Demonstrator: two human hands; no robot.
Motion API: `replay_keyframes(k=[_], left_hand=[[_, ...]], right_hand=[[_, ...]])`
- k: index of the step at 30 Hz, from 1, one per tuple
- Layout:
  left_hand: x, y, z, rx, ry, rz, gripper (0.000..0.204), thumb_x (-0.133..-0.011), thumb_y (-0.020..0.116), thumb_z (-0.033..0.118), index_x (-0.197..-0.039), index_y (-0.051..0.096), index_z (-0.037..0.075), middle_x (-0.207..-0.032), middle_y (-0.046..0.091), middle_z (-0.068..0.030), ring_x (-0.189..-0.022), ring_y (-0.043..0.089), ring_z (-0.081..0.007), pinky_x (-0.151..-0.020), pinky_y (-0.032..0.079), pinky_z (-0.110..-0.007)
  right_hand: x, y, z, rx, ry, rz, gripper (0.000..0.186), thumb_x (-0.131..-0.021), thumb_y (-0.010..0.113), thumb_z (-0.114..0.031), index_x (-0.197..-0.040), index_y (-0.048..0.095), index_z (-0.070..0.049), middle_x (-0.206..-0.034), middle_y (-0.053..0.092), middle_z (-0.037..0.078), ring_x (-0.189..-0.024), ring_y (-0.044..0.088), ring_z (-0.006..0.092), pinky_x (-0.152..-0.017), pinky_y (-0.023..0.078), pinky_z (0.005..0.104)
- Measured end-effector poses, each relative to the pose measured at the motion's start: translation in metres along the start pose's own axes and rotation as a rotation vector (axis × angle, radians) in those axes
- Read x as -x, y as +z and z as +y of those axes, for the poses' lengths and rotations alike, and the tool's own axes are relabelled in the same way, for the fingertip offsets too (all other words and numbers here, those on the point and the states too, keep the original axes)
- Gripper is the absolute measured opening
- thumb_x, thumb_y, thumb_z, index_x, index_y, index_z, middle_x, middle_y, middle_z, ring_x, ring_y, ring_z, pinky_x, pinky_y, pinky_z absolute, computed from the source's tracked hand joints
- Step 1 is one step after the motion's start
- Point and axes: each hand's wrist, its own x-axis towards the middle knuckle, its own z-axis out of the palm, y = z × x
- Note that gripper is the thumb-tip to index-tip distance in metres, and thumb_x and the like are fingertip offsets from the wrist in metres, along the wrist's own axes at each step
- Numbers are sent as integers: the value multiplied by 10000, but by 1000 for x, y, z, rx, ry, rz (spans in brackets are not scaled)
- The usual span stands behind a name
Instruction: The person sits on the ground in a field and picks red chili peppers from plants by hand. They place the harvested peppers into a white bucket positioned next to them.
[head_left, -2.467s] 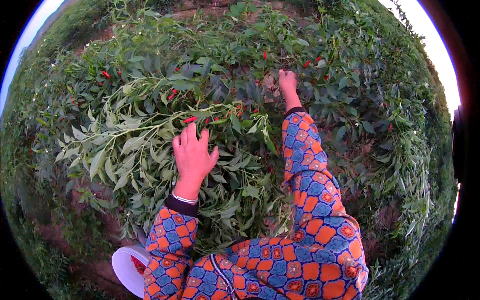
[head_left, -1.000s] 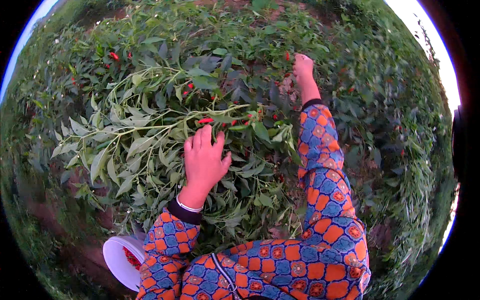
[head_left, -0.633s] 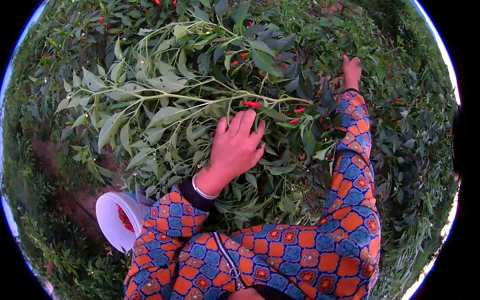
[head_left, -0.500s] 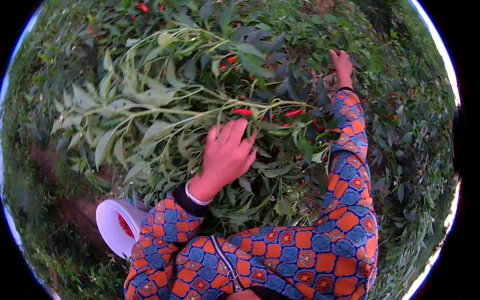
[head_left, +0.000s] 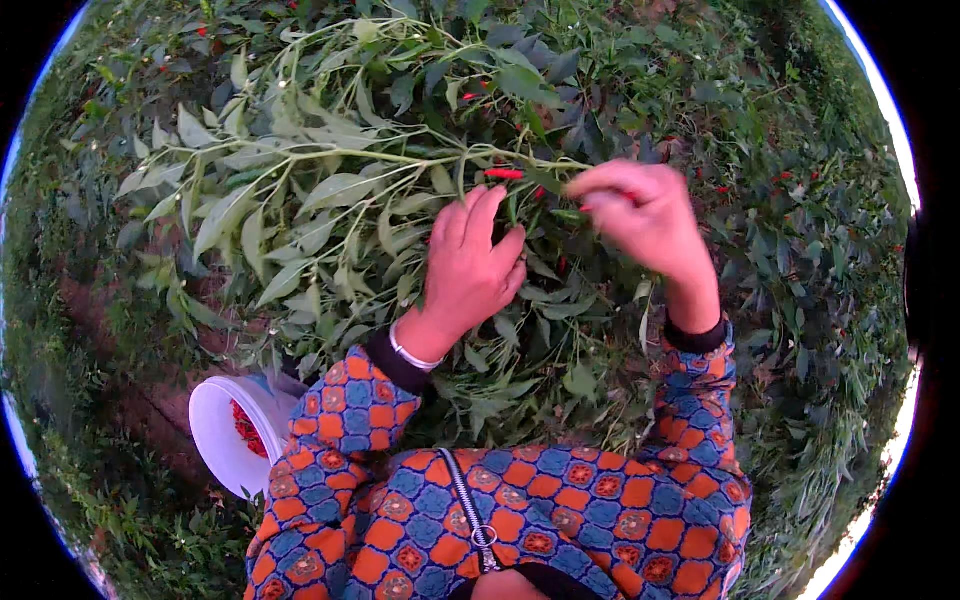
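My left hand (head_left: 470,262), a white bangle at its wrist, lies against a leafy chili plant (head_left: 335,192). Its fingers and thumb are apart, and the palm side is hidden. Just above the fingertips hangs a red chili pepper (head_left: 504,174); a small spot of red shows beside the hand's left edge. My right hand (head_left: 650,222), blurred by motion, is at the right end of the long bent branch (head_left: 400,157). Its fingers are curled, with a red chili pepper (head_left: 628,195) showing between them.
A white bucket (head_left: 205,428) with red chili peppers inside stands at the lower left, partly behind my left sleeve (head_left: 345,415). Brown soil (head_left: 165,420) shows around it. Dense green plants (head_left: 800,300) with scattered red peppers spread on the other sides.
My right hand has come back from the far right toward my left hand and the branch. The whole view has shifted, so the plant and my left hand appear higher.
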Motion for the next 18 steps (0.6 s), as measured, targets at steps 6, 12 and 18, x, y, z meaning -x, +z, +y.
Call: replay_keyframes(k=[6,12,18], left_hand=[[-1,8,-4,7,40,19,277,-563,663,174,-804,582,65,-1029,477,-160,-994,448,-310,-809,357,-422],[-4,17,-13,5,124,126,190,-602,652,151,-749,567,66,-994,510,-138,-910,494,-292,-760,374,-404],[-1,19,-12,-74,104,135,169,-626,657,163,-739,573,70,-984,526,-127,-882,506,-293,-739,383,-394]], right_hand=[[-24,67,0,991,-108,-130,73,-702,533,-138,-680,518,-69,-598,563,81,-553,594,251,-454,471,341],[-17,56,9,762,-84,-10,179,-748,559,-206,-666,560,-46,-658,597,153,-597,607,277,-495,469,371],[70,43,24,-1925,337,57,221,-868,471,-290,-740,435,-114,-535,291,-56,-400,257,41,-309,203,165]])
